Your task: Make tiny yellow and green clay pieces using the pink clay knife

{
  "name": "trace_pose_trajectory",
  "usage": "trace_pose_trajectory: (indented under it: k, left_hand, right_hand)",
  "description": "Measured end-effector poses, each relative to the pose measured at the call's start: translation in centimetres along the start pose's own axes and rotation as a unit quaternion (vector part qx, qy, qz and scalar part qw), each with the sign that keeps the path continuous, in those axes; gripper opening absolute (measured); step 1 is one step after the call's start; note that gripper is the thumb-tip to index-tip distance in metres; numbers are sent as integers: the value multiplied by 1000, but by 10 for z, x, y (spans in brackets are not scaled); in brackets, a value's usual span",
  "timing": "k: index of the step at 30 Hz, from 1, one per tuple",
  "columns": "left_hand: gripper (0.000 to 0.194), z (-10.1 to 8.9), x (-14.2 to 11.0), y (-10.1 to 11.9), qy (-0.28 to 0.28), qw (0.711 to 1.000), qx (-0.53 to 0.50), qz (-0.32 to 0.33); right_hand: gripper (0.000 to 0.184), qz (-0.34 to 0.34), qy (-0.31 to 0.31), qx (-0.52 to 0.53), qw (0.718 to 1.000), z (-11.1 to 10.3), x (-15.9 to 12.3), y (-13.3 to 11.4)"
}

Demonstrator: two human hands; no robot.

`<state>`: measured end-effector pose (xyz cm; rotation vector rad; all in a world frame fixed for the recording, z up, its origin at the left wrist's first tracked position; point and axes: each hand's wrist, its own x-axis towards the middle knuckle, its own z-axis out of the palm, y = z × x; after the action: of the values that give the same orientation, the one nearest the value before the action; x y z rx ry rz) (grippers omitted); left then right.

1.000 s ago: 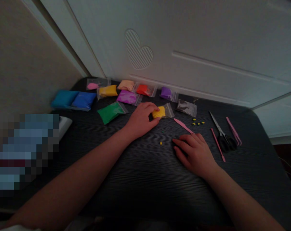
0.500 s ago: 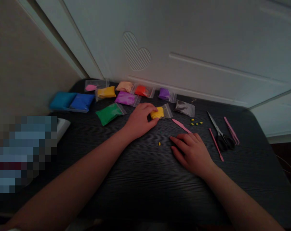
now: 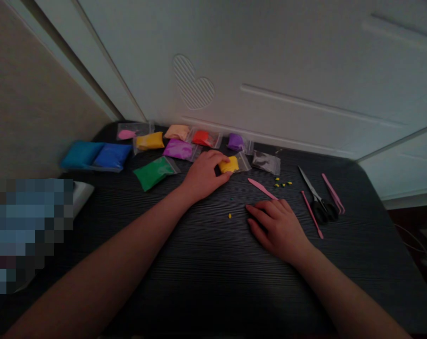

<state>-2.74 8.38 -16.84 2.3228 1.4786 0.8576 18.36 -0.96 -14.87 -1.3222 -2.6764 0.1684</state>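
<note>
The thumb and fingers of my left hand (image 3: 204,175) close around the left end of a small zip bag of yellow clay (image 3: 229,165), which lies on the dark table. My right hand (image 3: 279,227) rests on the tabletop, fingers apart, holding nothing. Left of its fingertips lies a tiny yellow piece (image 3: 229,216), with a smaller green speck (image 3: 231,198) above it. A pink modelling knife (image 3: 261,187) points away from me just beyond the right hand's knuckles. Several little yellow-and-green pieces (image 3: 283,185) lie further right of that knife.
Bags of clay line the back: green (image 3: 156,173), blue (image 3: 112,156), purple (image 3: 236,141), red (image 3: 203,138) and others. On the right are a thin pink tool (image 3: 311,214), black-handled scissors (image 3: 318,200) and pink tweezers (image 3: 332,193). A pixelated object (image 3: 29,226) stands left. A white panel (image 3: 287,56) rises behind.
The view has shifted slightly, so everything on the table sits a little further left and lower. Both hands keep the same pose, the left still at the yellow clay bag.
</note>
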Motion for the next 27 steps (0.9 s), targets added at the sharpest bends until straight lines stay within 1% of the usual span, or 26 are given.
trace_pose_trajectory:
  k: [5, 11, 17, 22, 27]
  left_hand:
    - [28, -1, -1, 1, -4, 1000, -6, -6]
    - [27, -1, -1, 1, -8, 1000, -10, -13]
    - [28, -4, -1, 1, -13, 1000, -15, -14]
    - [27, -3, -1, 2, -15, 1000, -16, -15]
    - [28, -1, -1, 1, -7, 1000, -14, -12]
  right_hand:
    - [28, -7, 6, 6, 1000, 1, -2, 2]
    - [34, 0, -9, -1, 1000, 1, -1, 1]
    - [31, 6, -12, 7, 1000, 1, -5, -3]
    - [34, 11, -18, -6, 1000, 0, -5, -4]
    - [30, 20, -7, -19, 1000, -2, -7, -4]
